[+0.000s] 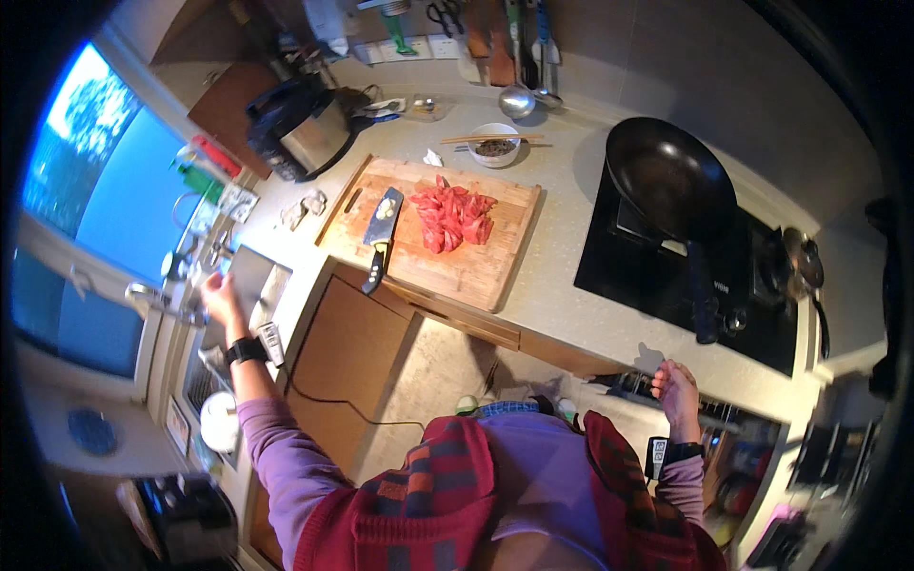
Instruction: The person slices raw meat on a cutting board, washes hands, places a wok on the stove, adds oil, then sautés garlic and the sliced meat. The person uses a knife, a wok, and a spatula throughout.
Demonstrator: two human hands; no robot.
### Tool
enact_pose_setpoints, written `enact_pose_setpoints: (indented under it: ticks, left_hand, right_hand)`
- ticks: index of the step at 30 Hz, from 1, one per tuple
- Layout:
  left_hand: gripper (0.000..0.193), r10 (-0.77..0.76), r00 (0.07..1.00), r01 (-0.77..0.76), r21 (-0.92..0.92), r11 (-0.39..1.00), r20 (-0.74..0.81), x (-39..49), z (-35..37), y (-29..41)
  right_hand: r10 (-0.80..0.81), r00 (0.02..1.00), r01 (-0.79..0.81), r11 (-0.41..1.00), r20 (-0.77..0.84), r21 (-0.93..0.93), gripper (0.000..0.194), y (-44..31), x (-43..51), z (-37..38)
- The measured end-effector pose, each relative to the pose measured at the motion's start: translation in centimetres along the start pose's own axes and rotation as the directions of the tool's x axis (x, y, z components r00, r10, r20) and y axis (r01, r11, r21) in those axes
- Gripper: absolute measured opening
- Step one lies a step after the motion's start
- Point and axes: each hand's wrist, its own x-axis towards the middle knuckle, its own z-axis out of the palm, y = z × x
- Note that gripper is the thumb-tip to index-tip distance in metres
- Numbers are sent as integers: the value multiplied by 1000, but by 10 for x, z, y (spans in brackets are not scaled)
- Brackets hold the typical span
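My left hand [220, 294] reaches over the sink at the left, beside the faucet [153, 294]; whether it touches something small there is unclear. Near the counter's front edge, below the cooktop, my right hand [675, 389] hangs with loosely curled fingers and nothing visible in it. A wooden cutting board [421, 275] lies on the counter, bearing a heap of cut red meat or tomato [453, 214]; which one I cannot tell. Left of the heap rests a cleaver [380, 227] with pale chopped pieces, perhaps garlic, on its blade. Its handle points towards me.
A black wok [668, 178] sits on the black cooktop [607, 250]. Behind the board stands a white bowl [493, 158] of dark food with chopsticks [471, 139] across it. An electric cooker [310, 132] stands back left. Utensils, including a ladle [516, 102], hang along the wall.
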Motion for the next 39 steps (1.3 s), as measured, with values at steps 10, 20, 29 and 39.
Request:
enact_pose_setpoints:
  ticks: [10, 20, 29, 39]
  left_hand:
    - [69, -176, 984, 176, 149, 973, -18, 135, -8, -125]
    - [70, -84, 866, 237, -259, 936, 492, -25, 84, -20]
    - [56, -127, 636, 563, -345, 751, 761, -238, 48, 108]
    - [49, -122, 628, 526, -304, 794, 768, -331, -12, 174]
  right_hand:
    - [-174, 961, 83, 923, -216, -375, 7, 50, -40, 60]
    - [-737, 674, 204, 257, -55, -945, 13, -53, 69, -69]
    - [-593, 789, -78, 168, -164, -983, 39, -112, 130, -49]
    - [-430, 900, -104, -57, -69, -993, 30, -129, 150, -36]
